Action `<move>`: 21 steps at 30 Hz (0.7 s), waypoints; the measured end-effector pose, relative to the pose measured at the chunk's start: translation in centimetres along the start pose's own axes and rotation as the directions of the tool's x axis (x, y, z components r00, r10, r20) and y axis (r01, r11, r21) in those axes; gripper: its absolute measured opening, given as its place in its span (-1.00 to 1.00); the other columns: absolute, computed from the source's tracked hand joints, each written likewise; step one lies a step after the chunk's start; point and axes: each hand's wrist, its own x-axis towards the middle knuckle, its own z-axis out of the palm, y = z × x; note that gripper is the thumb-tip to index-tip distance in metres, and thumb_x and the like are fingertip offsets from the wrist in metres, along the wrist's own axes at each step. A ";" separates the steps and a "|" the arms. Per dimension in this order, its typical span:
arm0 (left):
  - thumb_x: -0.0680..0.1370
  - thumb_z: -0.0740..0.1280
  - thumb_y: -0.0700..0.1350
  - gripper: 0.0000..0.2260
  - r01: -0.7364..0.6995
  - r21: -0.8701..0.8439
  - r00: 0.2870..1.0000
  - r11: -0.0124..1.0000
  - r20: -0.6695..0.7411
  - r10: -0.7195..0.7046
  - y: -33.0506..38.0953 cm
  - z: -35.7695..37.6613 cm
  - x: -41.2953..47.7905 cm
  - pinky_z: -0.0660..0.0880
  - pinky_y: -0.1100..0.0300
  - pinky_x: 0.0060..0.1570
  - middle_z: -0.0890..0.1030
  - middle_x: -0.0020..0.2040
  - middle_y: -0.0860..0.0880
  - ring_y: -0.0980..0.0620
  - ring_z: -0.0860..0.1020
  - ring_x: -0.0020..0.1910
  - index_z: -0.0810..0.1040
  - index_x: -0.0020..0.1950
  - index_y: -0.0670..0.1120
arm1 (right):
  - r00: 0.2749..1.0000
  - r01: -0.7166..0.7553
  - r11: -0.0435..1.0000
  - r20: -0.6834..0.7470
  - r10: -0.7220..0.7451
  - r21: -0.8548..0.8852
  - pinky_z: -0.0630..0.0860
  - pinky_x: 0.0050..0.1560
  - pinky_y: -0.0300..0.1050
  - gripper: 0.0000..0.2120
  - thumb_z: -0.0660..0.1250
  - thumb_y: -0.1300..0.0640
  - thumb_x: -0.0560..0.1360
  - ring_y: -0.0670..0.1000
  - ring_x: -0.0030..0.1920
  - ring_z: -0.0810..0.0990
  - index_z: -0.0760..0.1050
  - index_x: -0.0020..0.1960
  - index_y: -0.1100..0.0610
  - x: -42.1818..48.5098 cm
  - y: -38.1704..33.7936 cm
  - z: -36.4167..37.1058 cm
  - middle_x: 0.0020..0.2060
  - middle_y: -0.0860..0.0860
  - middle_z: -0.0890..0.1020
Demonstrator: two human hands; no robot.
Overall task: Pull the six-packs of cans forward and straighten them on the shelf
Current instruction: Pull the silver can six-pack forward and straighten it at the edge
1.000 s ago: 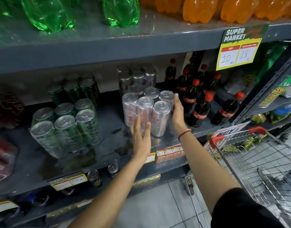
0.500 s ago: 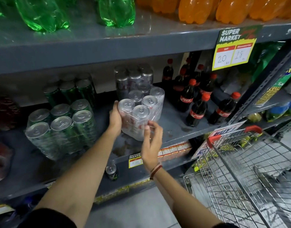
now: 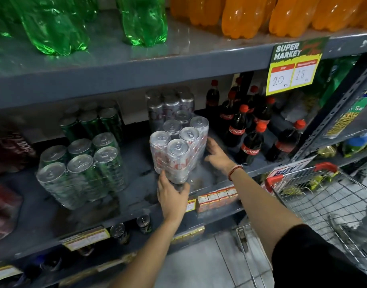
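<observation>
A shrink-wrapped six-pack of silver cans (image 3: pixel 179 148) stands on the grey middle shelf (image 3: pixel 141 190), turned at an angle. My left hand (image 3: pixel 172 194) grips its near bottom corner at the shelf's front edge. Flat against the pack's right side lies my right hand (image 3: pixel 217 154). A second silver six-pack (image 3: pixel 170 107) stands behind it at the back. Left of it a green six-pack (image 3: pixel 83 169) stands near the front, and another green six-pack (image 3: pixel 93 121) sits behind that.
Small cola bottles (image 3: pixel 247 132) crowd the shelf right of the silver pack. Large green (image 3: pixel 54 26) and orange bottles (image 3: pixel 247 15) fill the upper shelf. A wire trolley (image 3: pixel 323 200) stands at the right. Red packs (image 3: pixel 4 183) sit at far left; loose cans (image 3: pixel 118 231) on the lower shelf.
My left hand dropped from the pack's left side to its near bottom corner. My right hand moved from the front to the pack's right side. The pack has turned and sits nearer the edge.
</observation>
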 end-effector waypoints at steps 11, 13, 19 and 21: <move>0.36 0.50 -0.11 -0.18 -0.072 0.071 0.986 0.995 0.155 0.060 0.0 -2.5 4.8 0.46 0.10 0.14 0.55 0.29 -0.08 -0.09 0.55 0.19 0.12 0.51 -0.01 | 0.949 0.114 0.993 -0.296 -0.104 0.016 0.42 0.32 -0.06 -0.40 0.56 0.27 0.28 0.01 0.19 0.51 0.38 0.23 0.08 -4.1 2.0 0.8 0.12 0.00 0.54; 0.38 0.48 -0.09 -0.18 -0.101 0.123 0.979 0.987 0.187 0.077 -0.4 -2.7 5.7 0.48 0.11 0.06 0.58 0.24 -0.09 -0.08 0.58 0.08 0.08 0.52 0.01 | 0.928 0.120 0.993 -0.357 -0.109 0.009 0.44 0.32 -0.03 -0.44 0.56 0.25 0.29 0.00 0.16 0.52 0.41 0.21 0.17 -5.0 2.3 1.2 0.10 0.01 0.55; 0.42 0.45 -0.09 -0.24 -0.153 0.207 0.978 0.966 0.175 0.117 -1.1 -2.5 6.5 0.47 -0.07 0.19 0.60 0.19 -0.15 -0.17 0.56 0.13 0.10 0.50 -0.06 | 0.946 0.121 0.988 -0.289 -0.144 -0.099 0.38 0.22 -0.21 -0.27 0.58 0.23 0.27 -0.06 0.18 0.48 0.34 0.36 0.18 -4.6 1.7 1.3 0.19 0.03 0.55; 0.42 0.44 -0.05 -0.25 -0.168 0.264 0.982 0.950 0.130 0.137 -1.5 -2.0 6.3 0.35 -0.14 0.30 0.60 0.20 -0.16 -0.22 0.53 0.17 0.12 0.49 -0.10 | 0.968 0.079 0.986 -0.225 -0.111 -0.144 0.40 0.24 -0.19 -0.26 0.58 0.22 0.27 -0.05 0.19 0.50 0.34 0.36 0.16 -3.9 1.7 1.0 0.21 0.05 0.57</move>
